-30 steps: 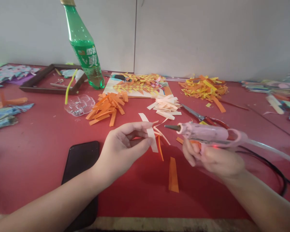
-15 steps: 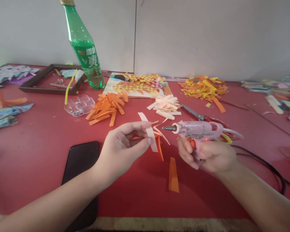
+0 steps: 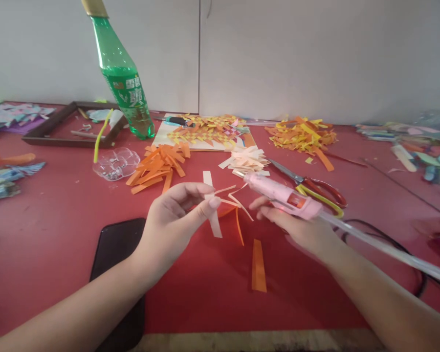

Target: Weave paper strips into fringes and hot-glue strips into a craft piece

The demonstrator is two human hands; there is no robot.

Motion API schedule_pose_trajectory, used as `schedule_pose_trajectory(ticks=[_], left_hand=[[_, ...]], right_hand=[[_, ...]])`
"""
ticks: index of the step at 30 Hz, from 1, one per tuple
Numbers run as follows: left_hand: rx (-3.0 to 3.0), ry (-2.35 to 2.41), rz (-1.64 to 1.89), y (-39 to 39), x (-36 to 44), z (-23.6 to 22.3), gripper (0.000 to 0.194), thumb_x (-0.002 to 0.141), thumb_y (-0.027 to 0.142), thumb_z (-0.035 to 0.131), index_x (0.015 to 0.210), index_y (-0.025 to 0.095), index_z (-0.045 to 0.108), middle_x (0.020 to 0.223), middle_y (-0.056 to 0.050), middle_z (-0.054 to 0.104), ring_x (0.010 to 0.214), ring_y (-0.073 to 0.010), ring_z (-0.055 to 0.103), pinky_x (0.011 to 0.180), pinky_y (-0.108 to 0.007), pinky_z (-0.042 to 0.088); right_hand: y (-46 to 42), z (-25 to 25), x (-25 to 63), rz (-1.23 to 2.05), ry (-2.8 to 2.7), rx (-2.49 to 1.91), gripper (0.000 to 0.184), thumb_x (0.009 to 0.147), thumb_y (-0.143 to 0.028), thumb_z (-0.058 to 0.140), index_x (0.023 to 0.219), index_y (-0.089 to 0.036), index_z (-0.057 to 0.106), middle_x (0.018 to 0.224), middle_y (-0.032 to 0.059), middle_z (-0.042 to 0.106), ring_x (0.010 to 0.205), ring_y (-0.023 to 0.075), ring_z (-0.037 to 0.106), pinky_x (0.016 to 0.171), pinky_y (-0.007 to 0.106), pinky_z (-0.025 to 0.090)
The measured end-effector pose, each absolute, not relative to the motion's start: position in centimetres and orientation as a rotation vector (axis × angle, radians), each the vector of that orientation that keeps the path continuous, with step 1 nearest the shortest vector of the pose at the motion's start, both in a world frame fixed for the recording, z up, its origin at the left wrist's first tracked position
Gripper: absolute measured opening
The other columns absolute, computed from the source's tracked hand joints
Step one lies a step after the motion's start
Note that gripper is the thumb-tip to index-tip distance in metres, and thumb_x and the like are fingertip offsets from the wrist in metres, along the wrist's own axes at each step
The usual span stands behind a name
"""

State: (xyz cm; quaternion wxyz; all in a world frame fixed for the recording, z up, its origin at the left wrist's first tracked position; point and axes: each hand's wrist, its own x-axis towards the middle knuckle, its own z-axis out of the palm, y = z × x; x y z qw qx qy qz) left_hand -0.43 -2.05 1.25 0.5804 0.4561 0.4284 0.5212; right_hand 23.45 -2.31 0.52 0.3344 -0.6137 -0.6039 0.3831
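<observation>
My left hand [image 3: 174, 215] pinches pale peach paper strips [image 3: 215, 226] between thumb and fingers above the table. Thin strips, peach and orange [image 3: 239, 227], reach out to the right of the pinch. My right hand [image 3: 308, 232] holds a pink hot glue gun [image 3: 278, 193], which rests across the hand with its nozzle end pointing up and left. A long clear glue stick [image 3: 385, 252] sticks out of its back. Two fingertips of that hand extend towards the thin strips. Below lies a folded orange strip [image 3: 258, 266].
Ahead are heaps of orange strips [image 3: 161, 164], peach strips [image 3: 247, 159] and yellow-orange pieces [image 3: 302, 137]. Scissors [image 3: 315, 188] lie right of centre. A green bottle [image 3: 122, 85] stands by a dark frame [image 3: 66, 143]. A black phone [image 3: 119, 249] is beneath my left forearm.
The glue gun has swung round in my right hand, its nozzle now aimed away and its back towards me. My right fingers have moved left, nearer the strips.
</observation>
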Motion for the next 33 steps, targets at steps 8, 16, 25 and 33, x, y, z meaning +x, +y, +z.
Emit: schedule_pose_trajectory(ticks=[8, 16, 25, 33], left_hand=[[1.168, 1.112, 1.037, -1.2, -0.4, 2.4, 0.018, 0.086, 0.015, 0.059, 0.085, 0.021, 0.076, 0.080, 0.001, 0.069, 0.067, -0.0091, 0.059, 0.073, -0.022, 0.050], [1.102, 0.915, 0.618, -3.8, 3.5, 4.9, 0.036, 0.088, 0.048, 0.059, 0.083, 0.015, 0.073, 0.064, -0.001, 0.059, 0.071, -0.0163, 0.058, 0.067, -0.028, 0.046], [0.967, 0.754, 0.817, -4.9, 5.2, 3.5, 0.015, 0.079, 0.031, 0.077, 0.081, 0.017, 0.074, 0.081, -0.002, 0.069, 0.074, -0.0126, 0.057, 0.075, -0.025, 0.047], [0.883, 0.646, 0.812, -4.8, 4.9, 4.1, 0.011, 0.082, 0.025, 0.075, 0.091, 0.020, 0.080, 0.096, -0.004, 0.075, 0.099, -0.0177, 0.067, 0.096, -0.029, 0.050]], right_hand=[[0.2, 1.7, 23.8, 0.027, -1.734, -1.848, 0.023, 0.085, -0.046, 0.060, 0.091, -0.024, 0.063, 0.073, 0.0051, 0.067, 0.067, 0.0256, 0.065, 0.060, 0.034, 0.047], [1.0, 3.7, 21.7, -0.237, -2.088, -1.197, 0.008, 0.084, -0.017, 0.046, 0.090, -0.021, 0.049, 0.092, 0.0110, 0.062, 0.084, 0.0241, 0.060, 0.073, 0.035, 0.048], [0.3, 4.9, 20.7, -0.241, -2.009, -1.232, 0.021, 0.080, -0.022, 0.053, 0.101, -0.022, 0.047, 0.080, 0.0040, 0.063, 0.077, 0.0244, 0.063, 0.073, 0.033, 0.045], [0.1, 4.7, 20.5, -0.107, -1.952, -1.238, 0.010, 0.082, -0.024, 0.050, 0.090, -0.024, 0.045, 0.078, 0.0034, 0.061, 0.079, 0.0239, 0.063, 0.075, 0.032, 0.047]])
